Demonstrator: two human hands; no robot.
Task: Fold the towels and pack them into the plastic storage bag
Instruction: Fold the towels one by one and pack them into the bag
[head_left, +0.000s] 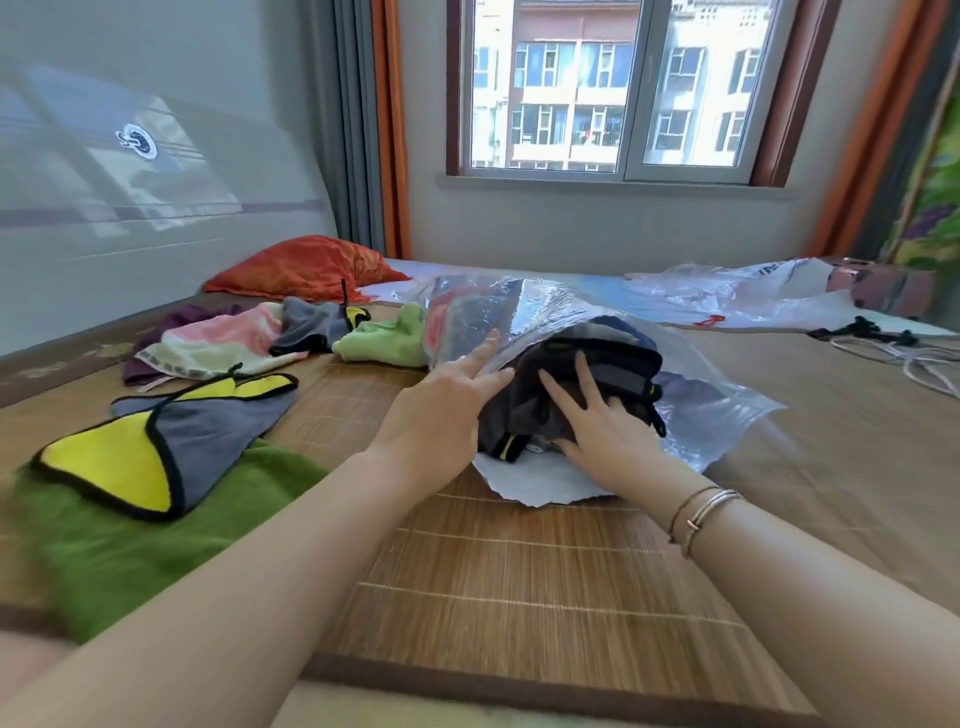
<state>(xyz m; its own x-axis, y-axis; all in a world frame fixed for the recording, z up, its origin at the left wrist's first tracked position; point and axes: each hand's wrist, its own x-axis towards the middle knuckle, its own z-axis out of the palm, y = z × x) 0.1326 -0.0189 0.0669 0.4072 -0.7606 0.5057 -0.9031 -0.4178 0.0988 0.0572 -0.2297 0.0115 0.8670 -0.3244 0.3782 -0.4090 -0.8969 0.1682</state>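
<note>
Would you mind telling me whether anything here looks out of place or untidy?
Several towels lie unfolded: a grey-and-yellow microfibre towel crumpled on a green fleecy towel, and a jumbled heap of coloured towels left of the clear plastic storage bag.

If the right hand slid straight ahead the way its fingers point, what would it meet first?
Probably more of the dark folded towels that the right hand already presses, stacked in the mouth of the clear plastic storage bag; depth beyond them is unclear.
</note>
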